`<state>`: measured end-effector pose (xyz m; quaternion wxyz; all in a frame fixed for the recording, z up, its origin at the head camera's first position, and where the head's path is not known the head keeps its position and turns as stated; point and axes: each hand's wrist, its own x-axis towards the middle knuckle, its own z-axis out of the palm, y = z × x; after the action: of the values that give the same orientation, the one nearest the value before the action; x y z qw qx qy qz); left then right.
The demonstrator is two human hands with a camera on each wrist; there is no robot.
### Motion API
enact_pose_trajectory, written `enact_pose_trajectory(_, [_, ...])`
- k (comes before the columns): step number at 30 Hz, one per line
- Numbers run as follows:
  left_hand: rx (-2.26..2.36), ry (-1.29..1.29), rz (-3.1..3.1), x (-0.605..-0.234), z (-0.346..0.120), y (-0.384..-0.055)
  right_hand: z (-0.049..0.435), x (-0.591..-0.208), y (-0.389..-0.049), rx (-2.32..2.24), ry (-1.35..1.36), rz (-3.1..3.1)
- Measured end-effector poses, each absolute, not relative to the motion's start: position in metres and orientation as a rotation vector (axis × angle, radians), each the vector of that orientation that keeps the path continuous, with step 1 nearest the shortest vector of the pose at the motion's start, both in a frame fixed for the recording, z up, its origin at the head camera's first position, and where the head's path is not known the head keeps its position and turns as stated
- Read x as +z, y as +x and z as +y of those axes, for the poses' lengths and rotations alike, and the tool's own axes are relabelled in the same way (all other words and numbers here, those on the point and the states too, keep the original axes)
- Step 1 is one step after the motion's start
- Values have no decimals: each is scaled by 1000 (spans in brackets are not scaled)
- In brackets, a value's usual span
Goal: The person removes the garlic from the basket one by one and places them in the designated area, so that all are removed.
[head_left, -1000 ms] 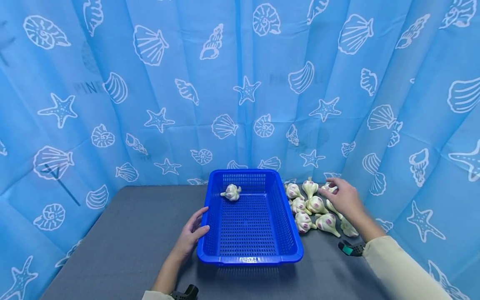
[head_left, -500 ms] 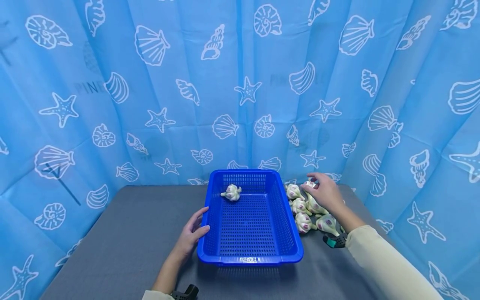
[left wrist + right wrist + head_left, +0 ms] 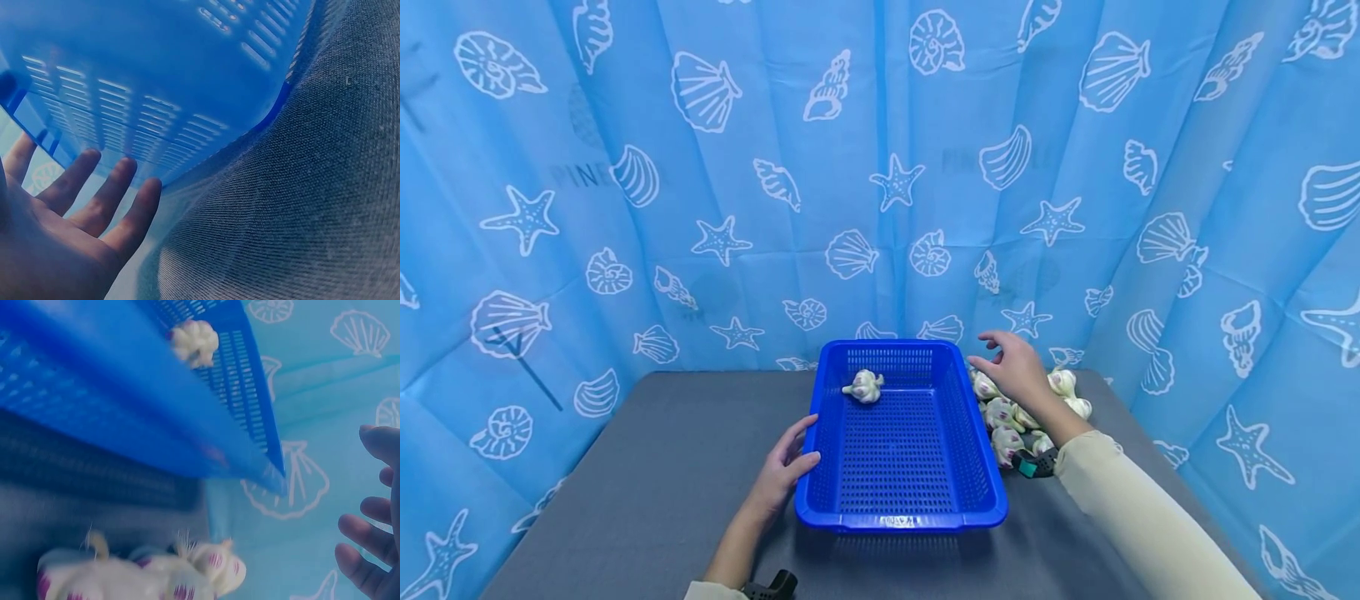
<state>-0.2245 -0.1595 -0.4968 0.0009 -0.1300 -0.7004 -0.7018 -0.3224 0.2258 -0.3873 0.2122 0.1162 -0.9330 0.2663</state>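
A blue plastic basket (image 3: 895,521) with slotted walls stands on the grey table. One white garlic bulb (image 3: 865,387) lies inside it near the back left. My left hand (image 3: 778,471) rests against the basket's left side, thumb and fingertips at the rim; in the left wrist view its fingers (image 3: 103,209) are spread and only slightly bent beside the wall. Over the back right of the rim hovers my right hand (image 3: 1018,367), thumb and fingers apart with nothing seen between them. Below it, several purple-streaked garlic bulbs (image 3: 1003,414) lie right of the basket, partly hidden by the arm.
More garlic bulbs (image 3: 1062,382) lie beyond the right forearm. A blue curtain (image 3: 760,250) with white shell prints hangs behind and beside the grey table (image 3: 685,483). Black bands sit on both wrists.
My right hand has moved left over the garlic bulbs, from the far right of the pile to the basket's back right rim. The left hand and basket have stayed in place.
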Motion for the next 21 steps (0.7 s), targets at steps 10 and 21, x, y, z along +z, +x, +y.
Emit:
enact_pose_trajectory(10, [-2189,-399,-2204,-498,-161,-225,193,-383,-330,775,382,-2588])
enact_pose_trajectory(21, [-2181,-393,-2231,-499,-160,-226,164,-390,-344,848,450,-2628])
